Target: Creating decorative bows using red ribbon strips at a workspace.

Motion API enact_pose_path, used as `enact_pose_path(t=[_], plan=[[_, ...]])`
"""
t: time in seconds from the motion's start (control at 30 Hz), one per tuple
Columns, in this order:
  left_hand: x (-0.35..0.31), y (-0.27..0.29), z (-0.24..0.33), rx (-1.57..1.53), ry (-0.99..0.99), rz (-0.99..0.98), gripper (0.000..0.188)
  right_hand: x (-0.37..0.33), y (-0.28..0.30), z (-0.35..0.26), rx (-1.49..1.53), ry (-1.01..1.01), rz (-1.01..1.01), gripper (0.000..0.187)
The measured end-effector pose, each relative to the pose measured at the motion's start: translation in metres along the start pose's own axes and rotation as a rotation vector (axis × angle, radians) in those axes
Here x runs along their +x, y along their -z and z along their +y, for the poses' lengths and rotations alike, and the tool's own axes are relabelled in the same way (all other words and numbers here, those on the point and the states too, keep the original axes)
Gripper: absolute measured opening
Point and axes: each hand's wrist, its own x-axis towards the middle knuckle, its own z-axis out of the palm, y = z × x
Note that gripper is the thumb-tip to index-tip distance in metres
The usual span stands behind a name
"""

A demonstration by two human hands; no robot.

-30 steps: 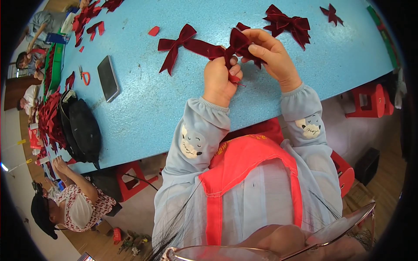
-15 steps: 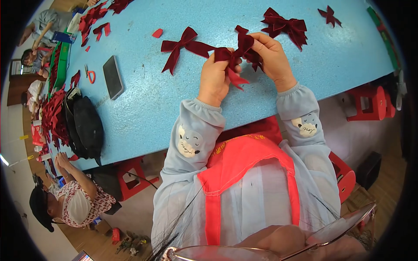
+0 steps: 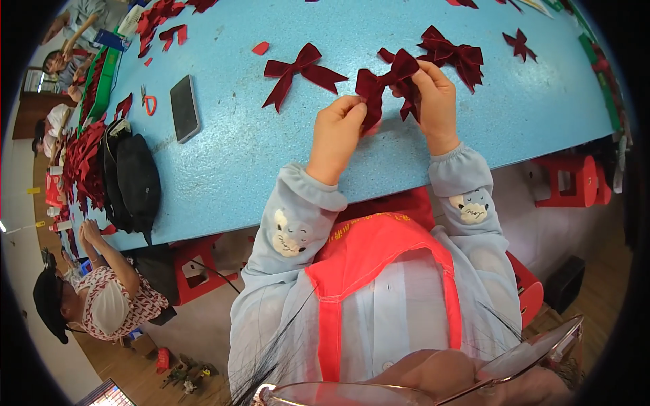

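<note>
Just above the blue table (image 3: 244,169) I hold a dark red velvet bow (image 3: 387,80) between both hands. My left hand (image 3: 334,135) pinches a hanging tail at the bow's lower left. The fingers of my right hand (image 3: 437,101) are closed on the loop at its right side, and part of the bow is hidden behind them. To the left lies a finished-looking bow (image 3: 303,69) with two spread tails. Beyond my right hand rests a cluster of overlapping bows (image 3: 457,57), and a small bow (image 3: 520,46) sits farther right.
A phone (image 3: 184,109), red-handled scissors (image 3: 148,101) and a black bag (image 3: 132,179) lie at the left. Red ribbon pieces (image 3: 84,162) heap beside a green tray (image 3: 101,88). Another person (image 3: 112,298) sits at the table's left side. Red stools (image 3: 572,179) stand beneath it.
My left hand has shifted from the bow's middle down to a tail. The bow has turned and spread more openly between my hands. The whole view has shifted slightly.
</note>
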Motion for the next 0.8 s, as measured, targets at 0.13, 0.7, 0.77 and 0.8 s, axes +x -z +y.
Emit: enact_pose_path(t=[0.13,0.7,0.77,0.8], plan=[[-0.006,0.008,0.006,-0.479,0.224,-0.282,0.028,0.004,0.003,0.000,0.281,-0.040,0.029,0.015],[0.006,-0.011,0.011,-0.058,-0.175,0.168,0.015,-0.009,-0.006,-0.007,0.255,-0.154,-0.166,0.021],[0.006,-0.012,0.009,0.060,-0.331,0.206,0.019,-0.003,-0.001,0.004,0.074,-0.103,-0.082,0.020],[0.006,-0.012,0.009,0.119,-0.409,0.225,0.021,-0.002,0.001,0.007,-0.017,-0.079,-0.041,0.019]])
